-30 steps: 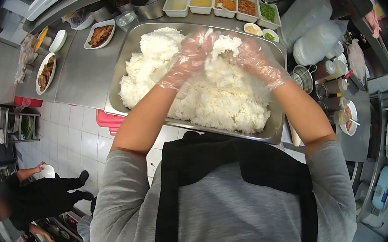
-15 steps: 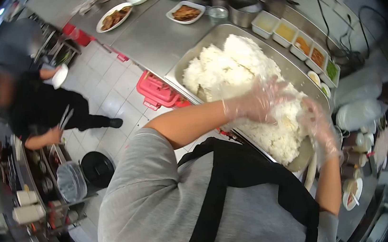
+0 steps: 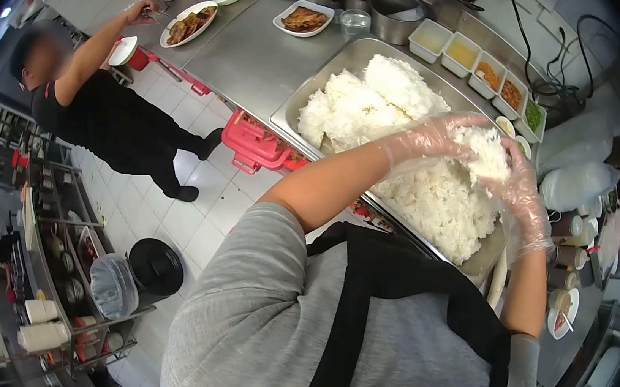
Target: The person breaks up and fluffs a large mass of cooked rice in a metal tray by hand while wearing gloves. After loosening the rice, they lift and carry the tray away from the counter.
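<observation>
A clump of white rice (image 3: 487,154) is held between my two hands, raised over the near right side of a large metal tray (image 3: 284,117). My left hand (image 3: 437,138), in a clear plastic glove, curves over the clump from the left. From the right, my right hand (image 3: 522,196), gloved the same way, cups it with bent fingers. Beneath them spreads loose rice (image 3: 442,213), and a taller mound of rice (image 3: 361,103) fills the far part of the tray.
Small tubs of toppings (image 3: 492,77) line the tray's right side. Behind it stand a glass (image 3: 355,22), a metal pot (image 3: 397,14) and a dish of browned food (image 3: 303,19). A co-worker (image 3: 119,131) reaches toward an oval plate (image 3: 169,41). A red cooler (image 3: 254,140) sits below the counter.
My hands have come up from the rice and closer together, now with a clump between them. The co-worker has stepped toward the counter and stretched an arm to the oval plate.
</observation>
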Motion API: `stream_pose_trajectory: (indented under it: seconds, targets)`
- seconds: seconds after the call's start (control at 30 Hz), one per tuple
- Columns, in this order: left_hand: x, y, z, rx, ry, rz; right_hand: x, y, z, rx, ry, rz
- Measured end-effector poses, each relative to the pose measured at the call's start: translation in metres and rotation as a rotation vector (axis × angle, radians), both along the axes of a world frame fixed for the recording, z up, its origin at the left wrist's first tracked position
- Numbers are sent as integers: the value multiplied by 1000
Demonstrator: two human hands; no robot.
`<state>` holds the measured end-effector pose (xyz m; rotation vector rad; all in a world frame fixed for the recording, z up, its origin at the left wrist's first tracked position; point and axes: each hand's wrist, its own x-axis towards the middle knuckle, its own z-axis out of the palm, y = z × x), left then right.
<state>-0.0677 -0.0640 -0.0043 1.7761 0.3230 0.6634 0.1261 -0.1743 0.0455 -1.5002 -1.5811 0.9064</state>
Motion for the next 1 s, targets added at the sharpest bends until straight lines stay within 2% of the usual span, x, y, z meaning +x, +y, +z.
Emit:
stream_pose_trajectory:
  seconds: [0.03,0.17,0.27,0.37,0.4,0.5,0.6,0.63,0.7,0.77,0.83,0.9,1.0]
  targets:
    - [3,2,2,-124,-111,-88,-3,-2,10,19,5,8]
    - [14,-1,-5,-623,-257,-119,-1,1,7,135,-11,-81]
    - [35,-6,-42,-966,-496,-46,-14,-1,-13,117,28,-257]
    - [23,-25,-8,-1062,-359,-5,-28,-7,-33,66,165,-318]
    - [16,-26,1,-1120,-217,21,-33,-8,-40,174,37,-297]
    - [27,-16,0,-1112,-133,49,-47,-13,-39,390,-99,-188]
    - [19,-15,7,-1179,-246,-146,-51,-10,-48,406,-106,-257]
    - [20,-14,9,-1091,-227,-164,-51,-9,-51,422,-124,-268]
    - [21,-14,11,-914,-196,-199,-53,0,-71,442,89,-349]
    - [24,-13,11,-871,-154,-116,-54,6,-79,485,103,-390]
    - [27,-13,10,-833,-97,-35,-70,8,-60,551,-80,-408]
    - [29,-16,8,-798,-31,53,-64,2,-78,375,153,-412]
    - [25,-25,29,-966,46,116,-56,6,-115,123,232,-492]
